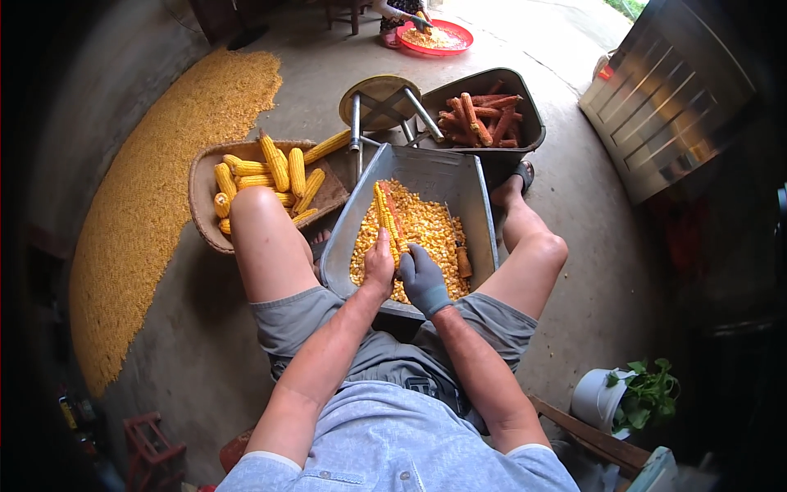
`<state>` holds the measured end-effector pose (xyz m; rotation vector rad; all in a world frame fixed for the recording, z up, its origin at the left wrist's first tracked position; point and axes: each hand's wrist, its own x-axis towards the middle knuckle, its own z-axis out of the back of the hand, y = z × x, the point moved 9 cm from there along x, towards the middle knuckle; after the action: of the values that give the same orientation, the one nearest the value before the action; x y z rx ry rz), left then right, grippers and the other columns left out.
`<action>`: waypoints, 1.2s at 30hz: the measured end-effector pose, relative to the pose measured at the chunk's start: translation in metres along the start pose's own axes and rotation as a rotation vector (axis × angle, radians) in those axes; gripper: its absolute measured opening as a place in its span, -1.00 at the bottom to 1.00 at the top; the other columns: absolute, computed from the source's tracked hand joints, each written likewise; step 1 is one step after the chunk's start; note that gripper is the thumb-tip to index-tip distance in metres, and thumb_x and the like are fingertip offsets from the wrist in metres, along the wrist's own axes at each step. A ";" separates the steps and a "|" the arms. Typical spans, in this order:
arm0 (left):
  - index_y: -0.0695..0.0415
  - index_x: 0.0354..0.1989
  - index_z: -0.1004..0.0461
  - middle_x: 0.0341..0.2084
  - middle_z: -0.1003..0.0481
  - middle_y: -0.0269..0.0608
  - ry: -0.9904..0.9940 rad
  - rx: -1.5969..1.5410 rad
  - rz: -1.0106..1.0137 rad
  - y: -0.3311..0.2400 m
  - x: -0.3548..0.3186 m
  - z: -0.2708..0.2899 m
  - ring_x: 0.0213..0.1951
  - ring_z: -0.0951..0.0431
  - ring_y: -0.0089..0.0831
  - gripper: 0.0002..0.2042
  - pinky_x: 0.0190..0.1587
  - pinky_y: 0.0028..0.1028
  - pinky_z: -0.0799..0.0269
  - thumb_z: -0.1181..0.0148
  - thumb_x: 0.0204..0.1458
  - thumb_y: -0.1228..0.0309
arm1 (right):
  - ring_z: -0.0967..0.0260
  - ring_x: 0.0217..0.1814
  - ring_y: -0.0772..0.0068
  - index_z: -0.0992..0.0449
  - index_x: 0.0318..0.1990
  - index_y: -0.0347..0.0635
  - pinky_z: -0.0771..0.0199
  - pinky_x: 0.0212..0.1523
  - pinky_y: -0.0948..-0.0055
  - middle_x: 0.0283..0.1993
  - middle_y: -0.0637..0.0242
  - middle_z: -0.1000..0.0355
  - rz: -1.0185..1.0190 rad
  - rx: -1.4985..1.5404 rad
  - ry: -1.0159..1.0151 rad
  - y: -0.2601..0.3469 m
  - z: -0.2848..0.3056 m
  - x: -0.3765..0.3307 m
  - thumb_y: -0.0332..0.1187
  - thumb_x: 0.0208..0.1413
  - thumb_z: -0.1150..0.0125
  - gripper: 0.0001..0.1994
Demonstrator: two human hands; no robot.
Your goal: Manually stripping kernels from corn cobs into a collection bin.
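Note:
My bare left hand is closed around a yellow corn cob, which tilts upward over a grey tub between my legs. A reddish strip along the cob's right side is bare of kernels. My right hand, in a grey glove, is closed against the lower end of the same cob, partly covering it. Loose yellow kernels lie in the grey tub below both hands. At the tub's right inner side rests a brownish cob piece.
Left of my knee, a woven basket holds several full cobs. A stool lies tipped beyond the tub, beside a dark bin of stripped red cobs. Kernels spread along the left floor. Another person's gloved hand works over a red basin.

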<state>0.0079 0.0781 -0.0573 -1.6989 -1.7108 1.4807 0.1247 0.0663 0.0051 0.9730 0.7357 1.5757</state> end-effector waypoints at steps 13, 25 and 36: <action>0.27 -0.15 -0.43 -0.36 -0.43 -0.26 0.031 0.095 0.030 0.013 0.013 0.018 -0.31 -0.39 -0.54 -0.50 -0.22 -0.51 -0.36 0.14 0.22 -0.01 | -0.30 0.07 0.02 -0.47 -0.06 -0.16 -0.33 0.08 0.30 0.00 0.03 -0.32 0.155 0.094 -0.001 0.026 0.026 0.008 -0.48 -0.08 -0.14 -0.66; 0.35 -0.12 -0.43 -0.35 -0.43 -0.19 -0.061 0.326 -0.110 -0.004 0.005 0.019 -0.27 -0.38 -0.46 -0.47 -0.16 -0.46 -0.31 0.16 0.23 0.02 | -0.31 -0.01 0.08 -0.47 -0.31 -0.19 -0.38 0.00 0.32 -0.10 0.07 -0.33 0.086 0.086 0.114 0.013 0.006 0.005 -0.44 -0.11 -0.21 -0.84; 0.32 -0.08 -0.41 -0.27 -0.44 -0.30 0.302 0.501 -0.183 -0.008 -0.023 -0.031 -0.20 -0.36 -0.57 -0.53 -0.06 -0.54 -0.28 0.20 0.27 0.09 | -0.47 -0.31 0.13 -0.50 -0.26 -0.17 -0.45 -0.26 0.29 -0.32 0.12 -0.50 -0.209 -0.011 -0.246 -0.052 0.034 0.016 -0.33 0.02 -0.08 -0.82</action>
<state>0.0338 0.0729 -0.0279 -1.3729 -1.1785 1.3429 0.1779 0.0921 -0.0197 1.0256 0.6332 1.2516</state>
